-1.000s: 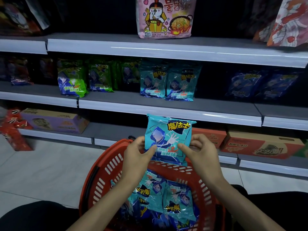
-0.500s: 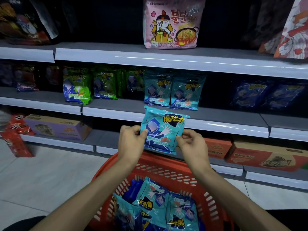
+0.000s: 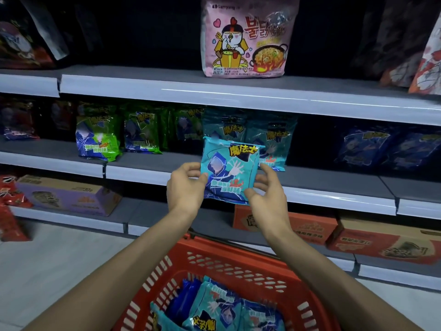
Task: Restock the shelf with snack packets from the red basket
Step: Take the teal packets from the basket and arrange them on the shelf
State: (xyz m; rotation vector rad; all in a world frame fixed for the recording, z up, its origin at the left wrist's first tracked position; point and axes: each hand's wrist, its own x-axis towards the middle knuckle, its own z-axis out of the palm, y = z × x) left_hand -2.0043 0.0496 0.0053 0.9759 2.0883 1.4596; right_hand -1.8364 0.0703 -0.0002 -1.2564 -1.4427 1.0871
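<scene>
While both hands hold it upright, a teal snack packet point(image 3: 229, 173) hangs before the middle shelf point(image 3: 334, 180), above the red basket point(image 3: 214, 259).
Left hand point(image 3: 185, 187) pinches the packet's left edge, thumb in front, fingers curled behind; right hand point(image 3: 267, 197) pinches the lower right corner, fingers curled along the right edge. Matching teal packets point(image 3: 269, 139) stand on the shelf directly behind. More packets point(image 3: 214, 304) lie in the basket.
</scene>
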